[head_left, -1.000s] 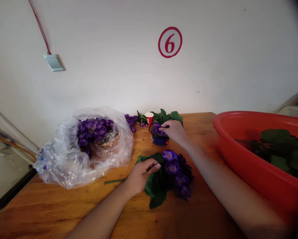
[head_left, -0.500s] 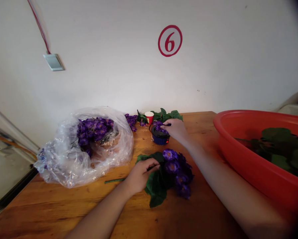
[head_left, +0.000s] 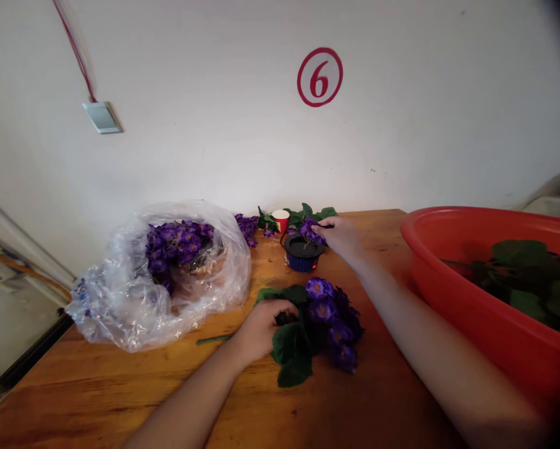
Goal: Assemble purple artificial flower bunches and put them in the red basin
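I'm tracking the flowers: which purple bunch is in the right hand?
The small bunch by the blue pot, pinched in the right hand. Others lie beside the left hand, in the clear bag, or near the red cup.

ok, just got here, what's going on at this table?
A person's right hand holds a small purple flower sprig at the far right edge of a small round blue pot with a black top; whether they touch isn't clear. The left hand is on a green-leaved spray of purple flowers lying on the brown wooden table. More purple flowers sit in a clear plastic bag to the left; a red plastic tub holding green leaves stands right.
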Demonstrator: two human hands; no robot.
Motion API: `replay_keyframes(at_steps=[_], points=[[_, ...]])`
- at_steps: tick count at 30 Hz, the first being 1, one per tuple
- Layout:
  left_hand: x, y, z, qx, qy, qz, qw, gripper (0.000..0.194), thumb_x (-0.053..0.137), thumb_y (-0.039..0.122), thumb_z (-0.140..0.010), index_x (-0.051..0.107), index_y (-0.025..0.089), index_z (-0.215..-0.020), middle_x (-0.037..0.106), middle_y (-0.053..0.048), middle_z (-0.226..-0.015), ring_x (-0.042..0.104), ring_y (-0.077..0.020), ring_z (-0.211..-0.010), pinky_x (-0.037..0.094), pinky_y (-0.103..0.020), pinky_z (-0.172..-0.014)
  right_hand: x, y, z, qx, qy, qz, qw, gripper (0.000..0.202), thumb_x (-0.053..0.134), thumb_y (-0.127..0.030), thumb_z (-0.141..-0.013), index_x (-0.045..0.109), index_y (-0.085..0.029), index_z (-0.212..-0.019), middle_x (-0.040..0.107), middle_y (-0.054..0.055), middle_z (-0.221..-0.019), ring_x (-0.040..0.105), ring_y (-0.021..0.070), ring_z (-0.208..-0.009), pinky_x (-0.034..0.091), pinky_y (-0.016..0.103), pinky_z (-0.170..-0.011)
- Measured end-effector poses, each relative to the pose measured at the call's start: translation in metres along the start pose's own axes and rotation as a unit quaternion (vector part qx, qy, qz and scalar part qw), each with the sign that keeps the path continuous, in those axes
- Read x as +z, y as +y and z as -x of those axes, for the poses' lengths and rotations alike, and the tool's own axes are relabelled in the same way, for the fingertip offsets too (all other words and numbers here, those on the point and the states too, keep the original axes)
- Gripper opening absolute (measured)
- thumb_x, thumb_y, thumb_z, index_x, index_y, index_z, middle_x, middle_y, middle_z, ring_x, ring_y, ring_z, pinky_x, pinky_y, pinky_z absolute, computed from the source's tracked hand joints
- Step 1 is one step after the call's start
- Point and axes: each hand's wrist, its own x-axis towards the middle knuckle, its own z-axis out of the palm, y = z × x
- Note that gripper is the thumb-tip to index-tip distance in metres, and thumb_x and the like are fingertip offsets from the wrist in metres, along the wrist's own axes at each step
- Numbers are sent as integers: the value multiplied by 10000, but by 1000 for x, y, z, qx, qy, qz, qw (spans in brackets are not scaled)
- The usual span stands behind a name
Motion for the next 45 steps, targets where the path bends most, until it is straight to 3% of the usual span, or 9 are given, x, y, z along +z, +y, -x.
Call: replay_keyframes(at_steps=[7,13,19,22,26,30,35,40,45], points=[[3,-4,-1,-1,21,-49,999,81,663,185,-746,688,143,-810,615,-10,-751,542,-128,-707,390,-224,-650,3,2,2,32,-6,-26,999,238,706,-407,-703,761,-191,-787,727,37,-714,638,187,-648,430,268,-565],[3,-7,-1,2,13,-35,999,38,624,169,-753,630,141,-727,577,10,-689,497,-111,-652,355,-211,-592,14,1,6,-58,-21,60,996,171,681,-350,-754,759,-204,-798,745,51,-829,655,203,-766,467,306,-704],[3,-10,-1,24,9,-39,999,61,577,122,-740,596,142,-686,543,23,-659,474,-102,-635,332,-206,-584,13,2,6,-42,-1,41,998,186,685,-371,-750,755,-206,-799,741,43,-806,653,202,-747,467,313,-692],[1,-8,-1,33,6,-35,999,63,567,125,-746,608,143,-702,565,16,-681,486,-107,-646,344,-209,-593,6,-1,5,-6,5,-14,1000,202,703,-377,-719,752,-195,-791,731,35,-765,646,203,-713,456,309,-654],[-5,-8,-1,32,-15,-60,998,39,602,147,-738,636,146,-717,595,13,-691,504,-112,-651,358,-211,-600,-5,-13,11,32,-6,-214,976,146,723,-301,-666,714,-173,-735,699,28,-723,620,175,-689,445,288,-634],[-10,-15,-2,36,-23,-52,998,29,616,149,-727,632,146,-703,579,23,-661,496,-105,-631,354,-204,-586,-12,-29,33,42,-91,-328,939,132,691,-299,-662,629,-182,-660,646,25,-690,585,158,-658,447,301,-632],[-11,-22,-2,45,25,-3,999,42,610,149,-705,634,141,-738,626,-3,-730,542,-127,-685,400,-222,-629,-15,-36,94,92,-174,-424,884,134,720,-225,-560,608,-196,-626,622,3,-650,552,146,-599,450,302,-604],[-10,-21,-1,54,72,2,996,54,574,154,-725,614,143,-760,609,7,-715,531,-125,-684,395,-227,-639,-11,-17,141,159,-137,-444,871,200,807,-263,-525,657,-208,-646,616,-34,-611,512,111,-534,402,260,-547],[-6,-21,-2,68,68,7,995,41,555,157,-760,591,149,-778,601,11,-724,531,-121,-695,391,-227,-644,-2,-4,145,166,-93,-431,882,230,819,-292,-539,675,-217,-703,648,-33,-652,547,122,-569,423,269,-580]])
